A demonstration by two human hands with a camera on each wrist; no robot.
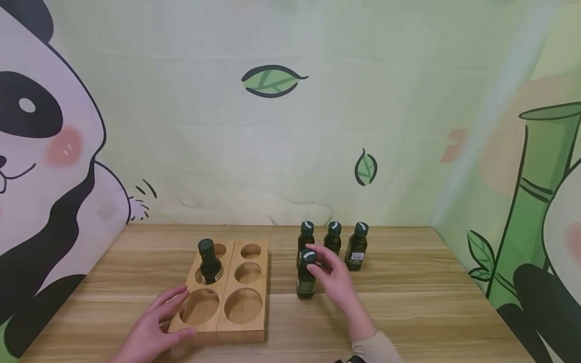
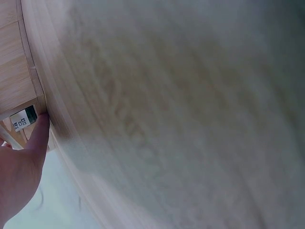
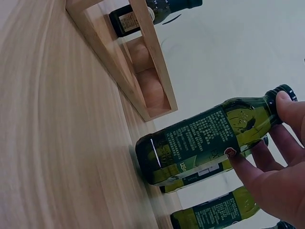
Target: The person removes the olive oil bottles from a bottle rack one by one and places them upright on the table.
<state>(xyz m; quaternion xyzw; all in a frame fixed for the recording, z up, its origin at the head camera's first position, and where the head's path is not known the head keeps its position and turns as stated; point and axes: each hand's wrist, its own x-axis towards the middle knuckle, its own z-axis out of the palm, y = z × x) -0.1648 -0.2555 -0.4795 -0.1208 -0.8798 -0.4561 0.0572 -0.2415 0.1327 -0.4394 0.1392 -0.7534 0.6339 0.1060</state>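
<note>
My right hand [image 1: 334, 280] pinches a small dark green glass bottle [image 1: 306, 281] by its black cap and neck, with the bottle upright over the table. In the right wrist view, its green label and yellow-green contents show, and the thumb [image 3: 289, 106] lies on the cap. To the left is a two-part wooden bottle rack [image 1: 242, 335] with round holes of several sizes. A dark long-necked bottle [image 1: 210, 263] stands in a middle hole of its left half. My left hand [image 1: 154, 322] grips the rack's near left corner, thumb at the front and fingers along the side.
Three more small dark bottles stand behind the right hand: a left one [image 1: 306, 233], a middle one [image 1: 333, 237] and a right one [image 1: 357, 248] with a white sticker. A printed cloth backdrop [image 1: 204, 126] rises behind the wooden table [image 1: 408, 312].
</note>
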